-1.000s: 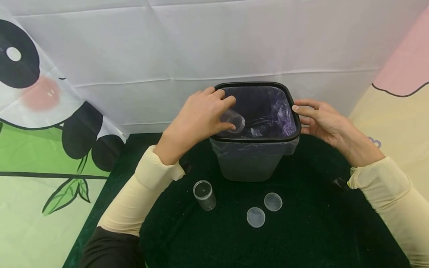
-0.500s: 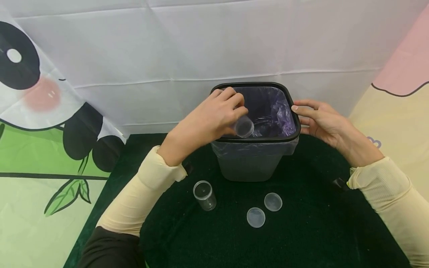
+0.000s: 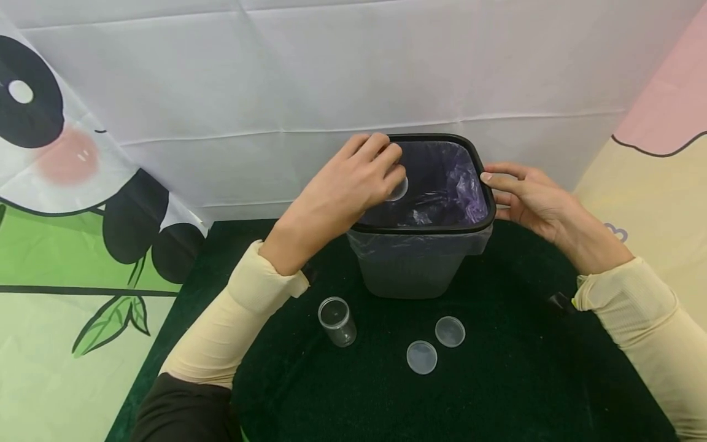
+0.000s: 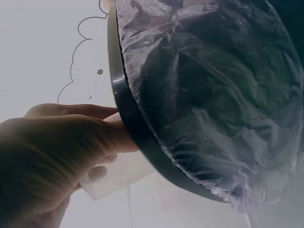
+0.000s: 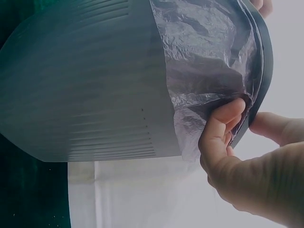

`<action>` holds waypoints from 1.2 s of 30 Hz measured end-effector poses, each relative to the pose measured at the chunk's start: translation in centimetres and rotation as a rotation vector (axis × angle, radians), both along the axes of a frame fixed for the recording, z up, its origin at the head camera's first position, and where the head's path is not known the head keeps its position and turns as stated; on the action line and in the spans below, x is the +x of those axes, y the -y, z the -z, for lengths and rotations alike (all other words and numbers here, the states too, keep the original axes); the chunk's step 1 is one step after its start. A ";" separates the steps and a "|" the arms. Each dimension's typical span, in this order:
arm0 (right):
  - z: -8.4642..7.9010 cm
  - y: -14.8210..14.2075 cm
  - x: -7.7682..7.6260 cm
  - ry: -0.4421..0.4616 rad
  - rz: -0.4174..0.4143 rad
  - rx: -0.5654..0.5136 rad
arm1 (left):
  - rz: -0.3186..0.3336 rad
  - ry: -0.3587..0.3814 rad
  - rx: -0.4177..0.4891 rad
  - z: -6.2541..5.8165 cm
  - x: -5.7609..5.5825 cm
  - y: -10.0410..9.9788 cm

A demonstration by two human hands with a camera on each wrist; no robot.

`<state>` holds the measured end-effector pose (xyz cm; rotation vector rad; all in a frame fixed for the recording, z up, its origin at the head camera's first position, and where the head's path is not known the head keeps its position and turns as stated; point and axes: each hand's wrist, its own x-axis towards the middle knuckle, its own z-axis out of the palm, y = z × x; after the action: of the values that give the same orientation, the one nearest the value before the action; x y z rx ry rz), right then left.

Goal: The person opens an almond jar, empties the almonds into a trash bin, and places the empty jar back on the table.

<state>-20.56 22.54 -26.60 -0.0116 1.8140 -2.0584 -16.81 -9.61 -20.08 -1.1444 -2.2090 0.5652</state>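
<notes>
My left hand (image 3: 353, 175) grips a clear plastic jar (image 3: 399, 190) over the left side of a trash bin (image 3: 411, 273). Fingers hide most of the jar in the head view; in the left wrist view its translucent wall (image 4: 116, 180) shows below the hand, beside the bin's dark rim (image 4: 135, 123). A thin purple liner (image 3: 464, 184) is folded over that rim. At the bin's right side, my right hand (image 3: 533, 199) pinches the rim, thumb on top; in the right wrist view its curled fingers (image 5: 216, 133) press against the liner outside.
A second clear jar (image 3: 338, 322), without a lid, stands on the dark green cloth (image 3: 353, 399) in front of the bin. Two round translucent lids (image 3: 422, 358) lie to its right. Behind the bin hangs a white cloth backdrop (image 3: 265, 80).
My left hand has moved right and inward over the bin with the jar, which has turned so that less of it shows. My right hand stays on the rim.
</notes>
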 end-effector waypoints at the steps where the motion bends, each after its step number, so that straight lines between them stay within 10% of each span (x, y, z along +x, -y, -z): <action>1: 0.0 0.0 0.0 -0.002 -0.001 0.001 | 0.008 -0.002 0.010 -0.1 0.0 0.0; 13: 0.1 0.1 0.0 0.002 -0.001 0.012 | 0.009 -0.159 0.111 -0.6 -0.1 0.3; 21: 0.1 0.2 -0.2 0.009 -0.001 0.020 | 0.037 -0.068 0.224 -0.6 -0.7 0.9; 31: 0.0 0.3 -0.1 0.007 0.003 0.012 | -0.041 -0.264 0.223 -0.4 -0.8 1.2; 36: -0.1 0.4 -0.1 0.005 -0.001 0.024 | 0.092 -0.199 0.079 0.2 -1.1 1.4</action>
<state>-20.70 22.16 -26.53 -0.0010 1.8347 -2.0344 -17.90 -11.04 -20.27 -1.0935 -1.9812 0.5246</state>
